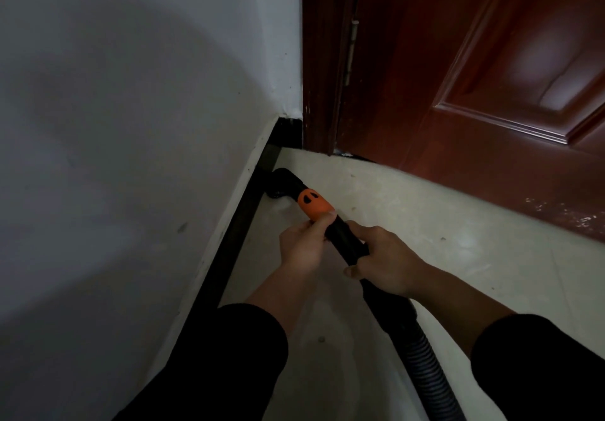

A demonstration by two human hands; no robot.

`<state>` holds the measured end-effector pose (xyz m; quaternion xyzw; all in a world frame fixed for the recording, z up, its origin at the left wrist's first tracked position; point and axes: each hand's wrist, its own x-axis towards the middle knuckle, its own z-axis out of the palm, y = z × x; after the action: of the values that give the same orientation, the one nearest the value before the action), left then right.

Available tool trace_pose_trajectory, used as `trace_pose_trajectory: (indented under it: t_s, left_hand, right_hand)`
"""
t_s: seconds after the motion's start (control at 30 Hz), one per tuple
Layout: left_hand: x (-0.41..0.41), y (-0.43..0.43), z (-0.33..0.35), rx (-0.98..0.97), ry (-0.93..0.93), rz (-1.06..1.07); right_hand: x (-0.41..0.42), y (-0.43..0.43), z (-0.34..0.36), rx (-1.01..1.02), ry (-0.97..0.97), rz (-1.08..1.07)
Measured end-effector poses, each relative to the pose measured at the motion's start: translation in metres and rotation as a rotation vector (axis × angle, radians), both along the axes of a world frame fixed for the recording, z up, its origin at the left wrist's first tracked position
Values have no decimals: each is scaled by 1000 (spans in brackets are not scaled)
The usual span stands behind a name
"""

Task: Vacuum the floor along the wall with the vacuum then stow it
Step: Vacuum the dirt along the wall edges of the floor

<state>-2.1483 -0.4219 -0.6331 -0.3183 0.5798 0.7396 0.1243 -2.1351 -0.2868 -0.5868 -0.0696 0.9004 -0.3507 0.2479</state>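
Black sleeves [229,365] sit closest at the bottom, and between them the ribbed hose [422,355] runs up into the vacuum wand [343,237]. Both hands are wrapped round that wand: left hand [302,243] curled on it right behind the orange collar [312,204], thumb on top, and right hand [389,263] clamped on a bit nearer. At the far end the nozzle [284,183] is down on the pale floor [425,224], tucked against the dark baseboard [235,240] under the white wall [131,126] on the left, near the corner by the reddish-brown door [474,93].
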Motion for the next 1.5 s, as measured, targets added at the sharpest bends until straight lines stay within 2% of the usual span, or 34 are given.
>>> trace_pose_trajectory:
  t_s: [0.4, 0.93, 1.13, 1.5]
  left_hand:
    - [30, -2, 9, -37, -79, -45]
    - [78, -6, 28, 99, -148, -6]
    - [93, -2, 27, 101, -186, -21]
    - [72, 42, 33, 171, -160, -64]
  right_hand:
    - [24, 13, 9, 9, -20, 116]
    - [55, 22, 27, 4, -58, 205]
    - [62, 26, 32, 69, -44, 232]
    - [57, 64, 31, 163, 22, 148]
